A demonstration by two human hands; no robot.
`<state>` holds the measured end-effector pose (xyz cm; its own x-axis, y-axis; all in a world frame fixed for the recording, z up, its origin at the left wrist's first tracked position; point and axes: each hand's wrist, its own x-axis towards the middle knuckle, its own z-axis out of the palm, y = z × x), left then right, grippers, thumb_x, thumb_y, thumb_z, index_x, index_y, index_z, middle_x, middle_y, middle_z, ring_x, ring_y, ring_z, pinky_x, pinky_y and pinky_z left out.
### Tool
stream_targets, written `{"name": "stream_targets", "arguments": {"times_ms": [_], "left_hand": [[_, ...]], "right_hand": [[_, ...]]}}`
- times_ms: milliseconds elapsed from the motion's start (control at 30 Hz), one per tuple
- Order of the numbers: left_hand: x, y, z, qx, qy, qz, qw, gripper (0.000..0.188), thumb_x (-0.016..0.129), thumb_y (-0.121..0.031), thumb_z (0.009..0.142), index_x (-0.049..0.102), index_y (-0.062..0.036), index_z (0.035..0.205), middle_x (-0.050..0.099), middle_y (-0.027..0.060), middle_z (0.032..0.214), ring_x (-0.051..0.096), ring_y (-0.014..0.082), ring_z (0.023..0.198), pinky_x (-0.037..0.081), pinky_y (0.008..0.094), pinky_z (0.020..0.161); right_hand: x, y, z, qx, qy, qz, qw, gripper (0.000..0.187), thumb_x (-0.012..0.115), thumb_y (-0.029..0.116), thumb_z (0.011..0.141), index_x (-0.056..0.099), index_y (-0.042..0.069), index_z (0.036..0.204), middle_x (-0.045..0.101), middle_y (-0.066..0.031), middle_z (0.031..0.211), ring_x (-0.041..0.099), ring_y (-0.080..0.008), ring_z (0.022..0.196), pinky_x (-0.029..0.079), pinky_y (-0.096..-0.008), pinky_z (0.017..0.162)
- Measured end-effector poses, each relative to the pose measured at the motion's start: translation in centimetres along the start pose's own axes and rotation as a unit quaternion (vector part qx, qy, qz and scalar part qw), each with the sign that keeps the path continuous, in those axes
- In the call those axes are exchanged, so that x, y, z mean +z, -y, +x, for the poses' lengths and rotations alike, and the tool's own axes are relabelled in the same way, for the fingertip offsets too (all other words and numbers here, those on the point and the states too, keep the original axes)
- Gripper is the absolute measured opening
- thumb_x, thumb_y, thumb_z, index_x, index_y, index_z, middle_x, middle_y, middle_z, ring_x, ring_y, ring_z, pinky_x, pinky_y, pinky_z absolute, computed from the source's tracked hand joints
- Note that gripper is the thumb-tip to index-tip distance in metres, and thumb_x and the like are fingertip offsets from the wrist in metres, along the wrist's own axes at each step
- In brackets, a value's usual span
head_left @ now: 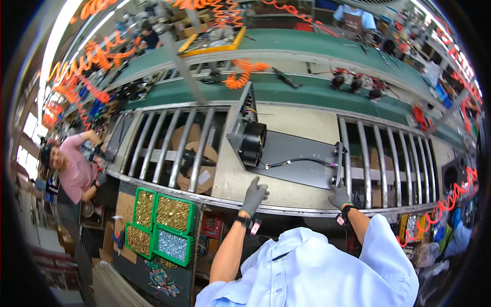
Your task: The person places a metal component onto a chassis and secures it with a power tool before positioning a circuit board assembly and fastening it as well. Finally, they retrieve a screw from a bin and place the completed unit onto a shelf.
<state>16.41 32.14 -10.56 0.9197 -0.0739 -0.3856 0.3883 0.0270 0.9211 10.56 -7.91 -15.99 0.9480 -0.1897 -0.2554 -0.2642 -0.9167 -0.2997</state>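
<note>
A grey sheet-metal chassis (299, 153) lies on a pale board on the roller line, with an upright panel at its left end. Against that panel sits a round black fan (252, 144), from which a dark cable (299, 162) runs to the low bracket at the right end. My left hand (254, 195), in a grey glove, is over the near edge of the board, apart from the chassis, fingers spread and holding nothing. At the near right corner, my gloved right hand (338, 196) grips the chassis by its end bracket; its fingers are partly hidden.
Metal rollers (364, 163) flank the board on both sides. Green bins (174, 215) of brass-coloured and silvery small parts stand at the left, near a co-worker in a pink shirt (79, 171). Behind runs a green conveyor belt (307, 94), with orange coiled hoses (240, 74) hanging above.
</note>
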Motion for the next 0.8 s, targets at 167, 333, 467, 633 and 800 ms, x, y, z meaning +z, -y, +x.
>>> {"name": "stream_targets", "arguments": {"times_ms": [167, 333, 467, 633, 800], "left_hand": [[9.5, 0.6, 9.2, -0.135, 0.022, -0.126, 0.983, 0.04, 0.062, -0.018, 0.09, 0.049, -0.0086, 0.126, 0.061, 0.0091, 0.096, 0.067, 0.0203, 0.078, 0.056, 0.0331, 0.06], [15.1, 3.0, 12.2, -0.052, 0.047, -0.15, 0.986, 0.014, 0.061, -0.025, 0.094, 0.056, -0.0126, 0.096, 0.059, 0.0027, 0.076, 0.059, 0.015, 0.06, 0.045, 0.0278, 0.049], [13.5, -0.2, 8.5, -0.225, 0.148, -0.029, 0.963, 0.023, 0.059, -0.031, 0.094, 0.057, -0.008, 0.095, 0.061, 0.0052, 0.071, 0.057, 0.0157, 0.052, 0.043, 0.0283, 0.047], [9.5, -4.6, 6.6, -0.008, -0.134, 0.353, 0.926, 0.032, 0.067, -0.018, 0.086, 0.057, 0.0044, 0.106, 0.068, 0.0147, 0.08, 0.068, 0.026, 0.066, 0.054, 0.0378, 0.064], [8.1, -4.0, 10.0, 0.047, -0.114, 0.426, 0.896, 0.036, 0.072, -0.014, 0.077, 0.06, 0.0064, 0.104, 0.069, 0.0204, 0.094, 0.067, 0.0309, 0.088, 0.05, 0.0417, 0.082]], "right_hand": [[-2.3, -5.7, 0.0, 0.05, 0.014, 0.024, 0.998, 0.057, 0.072, 0.027, 0.072, 0.062, 0.016, 0.127, 0.013, -0.0272, 0.159, 0.037, -0.0448, 0.137, 0.039, -0.0452, 0.11], [-4.7, -10.3, -0.1, 0.034, 0.002, 0.113, 0.993, 0.055, 0.073, 0.027, 0.074, 0.062, 0.017, 0.126, 0.024, -0.0296, 0.155, 0.039, -0.044, 0.135, 0.041, -0.0466, 0.109], [-7.1, -12.8, 4.3, 0.051, -0.14, 0.069, 0.986, 0.059, 0.075, 0.026, 0.074, 0.058, 0.006, 0.127, 0.037, -0.0343, 0.142, 0.043, -0.0468, 0.129, 0.04, -0.0476, 0.107], [-9.7, -12.1, 11.4, 0.132, -0.067, -0.061, 0.987, 0.102, 0.083, 0.033, 0.067, 0.028, 0.006, 0.148, 0.029, -0.0293, 0.15, 0.039, -0.0448, 0.134, 0.041, -0.052, 0.105], [-9.7, -9.9, 16.0, 0.14, -0.038, -0.118, 0.982, 0.108, 0.084, 0.035, 0.065, 0.024, 0.012, 0.152, 0.023, -0.0297, 0.153, 0.043, -0.0423, 0.131, 0.05, -0.05, 0.095]]}}
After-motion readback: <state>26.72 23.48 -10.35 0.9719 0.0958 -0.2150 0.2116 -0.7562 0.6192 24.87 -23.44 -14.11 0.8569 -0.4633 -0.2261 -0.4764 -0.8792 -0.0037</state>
